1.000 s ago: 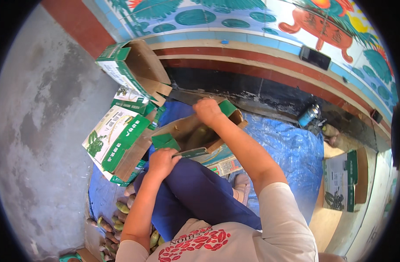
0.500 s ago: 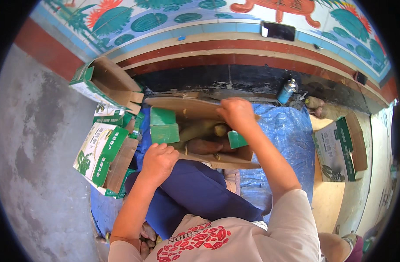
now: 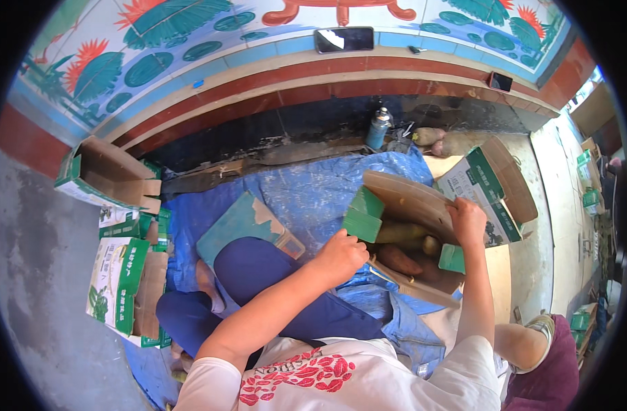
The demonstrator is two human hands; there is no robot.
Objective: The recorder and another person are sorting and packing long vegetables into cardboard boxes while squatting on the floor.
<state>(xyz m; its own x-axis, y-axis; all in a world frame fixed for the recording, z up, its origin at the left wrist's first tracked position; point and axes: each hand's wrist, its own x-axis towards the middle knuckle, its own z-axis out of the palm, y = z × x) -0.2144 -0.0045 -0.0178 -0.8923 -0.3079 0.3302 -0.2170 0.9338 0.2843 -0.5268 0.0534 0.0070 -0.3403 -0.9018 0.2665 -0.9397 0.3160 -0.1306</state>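
Note:
An open cardboard box (image 3: 413,192) with green end flaps is tilted between my hands, to the right of my knees. Its left edge, beside a green flap, is gripped in the closed fingers of my left hand (image 3: 342,257). My right hand (image 3: 469,220) is closed on the top edge of its far right side. Inside lie several large root vegetables, among them a reddish-brown one (image 3: 398,261) and a long greenish one (image 3: 404,232) that looks like a radish. The underside of the box is hidden.
Open boxes (image 3: 115,291) stack on the left. Another box (image 3: 488,185) stands right, behind mine. A worn teal slab (image 3: 241,229) lies on the blue tarp (image 3: 293,185). A bottle (image 3: 378,129) and radishes (image 3: 430,136) sit by the wall. Another person's leg (image 3: 522,344) is lower right.
Both hands have carried the box to the right, off the spot before my knees, and it is turned. The teal slab now shows. My view has swung to the right.

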